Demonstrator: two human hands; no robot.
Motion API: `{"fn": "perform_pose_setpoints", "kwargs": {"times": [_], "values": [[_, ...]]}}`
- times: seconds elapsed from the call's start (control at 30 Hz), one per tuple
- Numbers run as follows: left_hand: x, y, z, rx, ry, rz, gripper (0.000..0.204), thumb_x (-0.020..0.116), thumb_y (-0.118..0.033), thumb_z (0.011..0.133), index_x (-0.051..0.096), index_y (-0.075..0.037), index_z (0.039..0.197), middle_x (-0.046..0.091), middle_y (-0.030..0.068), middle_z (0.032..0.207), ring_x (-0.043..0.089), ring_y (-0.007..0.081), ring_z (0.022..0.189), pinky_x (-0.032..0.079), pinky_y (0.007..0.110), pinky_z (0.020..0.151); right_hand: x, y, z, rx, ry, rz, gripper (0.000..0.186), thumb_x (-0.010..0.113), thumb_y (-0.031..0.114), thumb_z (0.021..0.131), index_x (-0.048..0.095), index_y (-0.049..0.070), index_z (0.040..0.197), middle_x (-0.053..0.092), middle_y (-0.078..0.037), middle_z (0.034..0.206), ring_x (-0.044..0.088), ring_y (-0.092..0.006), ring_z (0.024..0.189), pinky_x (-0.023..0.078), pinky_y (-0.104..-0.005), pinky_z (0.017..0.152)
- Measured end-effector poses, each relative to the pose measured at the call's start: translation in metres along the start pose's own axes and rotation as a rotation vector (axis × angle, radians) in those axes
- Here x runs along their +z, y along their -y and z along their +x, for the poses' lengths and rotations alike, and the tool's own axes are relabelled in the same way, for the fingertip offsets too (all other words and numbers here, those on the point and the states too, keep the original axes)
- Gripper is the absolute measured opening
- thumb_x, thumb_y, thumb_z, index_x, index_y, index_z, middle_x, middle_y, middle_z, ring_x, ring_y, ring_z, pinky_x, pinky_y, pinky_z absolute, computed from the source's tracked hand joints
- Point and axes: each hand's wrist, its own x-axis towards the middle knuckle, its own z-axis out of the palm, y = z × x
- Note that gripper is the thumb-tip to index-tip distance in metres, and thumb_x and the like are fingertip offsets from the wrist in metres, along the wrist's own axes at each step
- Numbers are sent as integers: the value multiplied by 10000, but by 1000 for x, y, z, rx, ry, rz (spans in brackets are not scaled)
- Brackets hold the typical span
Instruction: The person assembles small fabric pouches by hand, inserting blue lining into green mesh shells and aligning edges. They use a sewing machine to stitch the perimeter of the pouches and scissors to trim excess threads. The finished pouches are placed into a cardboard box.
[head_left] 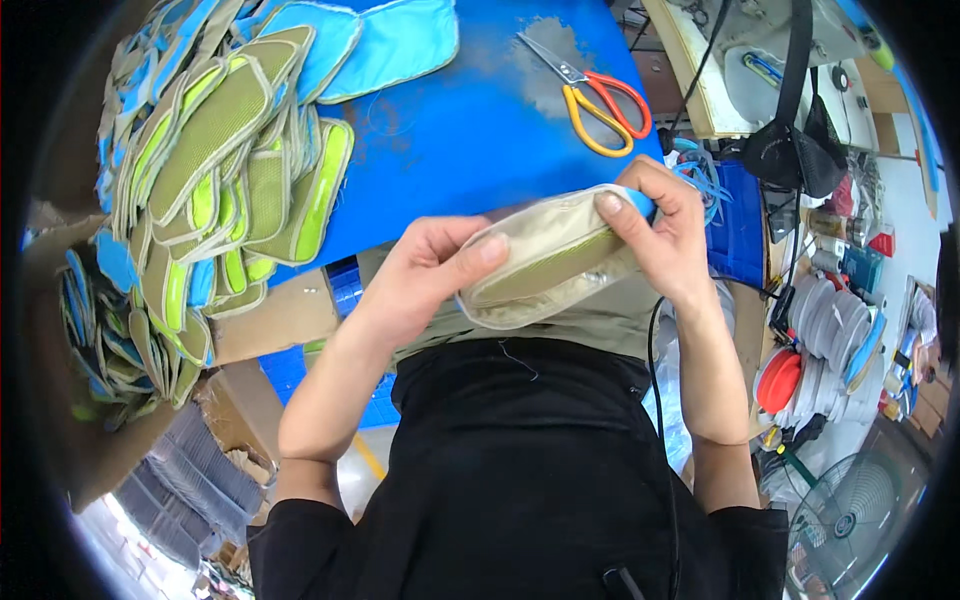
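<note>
Our left hand pinches one end of the piece between thumb and fingers; our right hand grasps the other end, thumb pressed on top. Between them we hold it, beige and olive, in the air over our lap. Beyond it, on the blue table, lie scissors, handles nearest our right hand. To our left a heap of green pieces rises; farther right stands a fan.
</note>
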Motion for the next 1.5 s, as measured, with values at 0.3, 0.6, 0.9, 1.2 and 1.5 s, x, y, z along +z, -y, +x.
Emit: {"fn": "perform_pose_setpoints", "kwargs": {"times": [0.3,0.6,0.9,1.2,1.5], "values": [[4,16,8,32,-57,-129,356,717,-262,995,712,37,1186,751,53,1039,662,73,899,533,257,812,12,2,0,126,11,-51,480,803,338,902,589,-21,665,472,-55,583,425,-120,558,351,-333,519],[-16,25,19,220,-139,-97,172,673,-197,1021,685,-35,966,652,-26,948,564,42,858,467,229,786,16,-15,5,171,-149,127,411,687,308,1014,683,-23,771,596,9,671,496,-44,661,402,-267,588],[4,33,33,602,-394,729,118,667,-64,971,682,18,1053,655,98,1000,612,180,884,479,285,802,16,-21,-7,199,-59,78,317,684,289,1010,697,-7,897,624,18,758,514,-51,758,429,-240,690],[11,48,47,776,-414,997,169,689,-3,914,695,-10,1082,663,130,952,646,279,855,505,340,751,28,-2,-1,409,183,301,377,669,305,1033,635,33,775,455,93,662,364,-16,657,312,-246,545],[12,59,29,16,-14,-536,229,600,-131,1052,677,31,1194,723,68,1120,661,112,1025,517,295,928,18,-10,1,487,74,505,430,579,352,1077,558,94,733,505,70,694,404,-24,648,330,-226,599]]}}
